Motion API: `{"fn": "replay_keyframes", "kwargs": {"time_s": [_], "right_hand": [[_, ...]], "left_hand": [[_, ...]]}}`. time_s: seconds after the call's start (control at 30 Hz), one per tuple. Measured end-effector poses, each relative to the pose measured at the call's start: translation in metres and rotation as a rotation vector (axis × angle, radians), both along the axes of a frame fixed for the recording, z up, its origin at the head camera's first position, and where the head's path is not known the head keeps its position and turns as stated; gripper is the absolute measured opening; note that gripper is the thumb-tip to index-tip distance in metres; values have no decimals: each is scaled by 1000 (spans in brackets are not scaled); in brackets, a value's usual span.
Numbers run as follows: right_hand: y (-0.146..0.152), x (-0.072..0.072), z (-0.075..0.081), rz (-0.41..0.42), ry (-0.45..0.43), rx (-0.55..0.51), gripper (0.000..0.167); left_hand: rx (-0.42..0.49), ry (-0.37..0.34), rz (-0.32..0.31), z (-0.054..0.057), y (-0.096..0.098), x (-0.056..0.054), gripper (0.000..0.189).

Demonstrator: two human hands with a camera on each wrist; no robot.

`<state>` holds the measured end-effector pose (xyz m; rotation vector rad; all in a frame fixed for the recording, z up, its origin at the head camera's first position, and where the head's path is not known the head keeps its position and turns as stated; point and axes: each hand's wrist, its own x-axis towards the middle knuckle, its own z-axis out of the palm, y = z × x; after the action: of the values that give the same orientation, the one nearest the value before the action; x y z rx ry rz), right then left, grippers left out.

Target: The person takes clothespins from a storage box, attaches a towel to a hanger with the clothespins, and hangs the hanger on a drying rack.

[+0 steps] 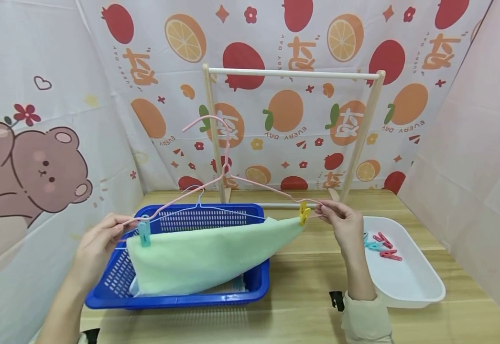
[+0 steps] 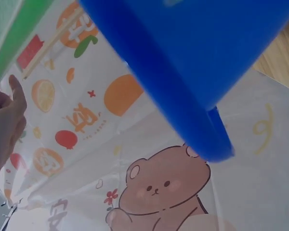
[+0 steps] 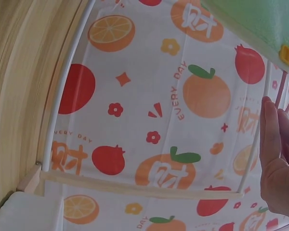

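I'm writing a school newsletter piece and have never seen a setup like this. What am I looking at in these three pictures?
There is no machine doing the work here, just a person's two bare hands. The wide picture comes from a camera worn on the head, looking forward and down. The other two come from cameras on the left and right wrists. The left hand and right hand hold opposite ends of a pink hanger. A light green cloth is fixed to it by a light blue clip and a yellow clip. On the wooden table stand a blue basket, a white tray with loose red clips and blue ones, and, behind, a rack.
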<state>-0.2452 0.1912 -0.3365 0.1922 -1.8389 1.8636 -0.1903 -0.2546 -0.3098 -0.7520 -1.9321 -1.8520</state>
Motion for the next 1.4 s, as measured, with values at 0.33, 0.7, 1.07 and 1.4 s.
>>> {"fn": "replay_keyframes", "kwargs": {"time_s": [0.33,0.7,1.07,1.4], "right_hand": [[2,1,-2,7,25,-32,16],[38,-58,-73,181,176,-162,16],[23,-26,-41,127,148,-127,23],[6,11,7,12,-7,-93,22]], "left_hand": [[-169,7,297,-23,-22,-17,24],[139,-267,280,-17,-22,-15,17],[265,-189,51,-61,-62,-48,36],[646,-220,-159,-3,-13,-8,26]]}}
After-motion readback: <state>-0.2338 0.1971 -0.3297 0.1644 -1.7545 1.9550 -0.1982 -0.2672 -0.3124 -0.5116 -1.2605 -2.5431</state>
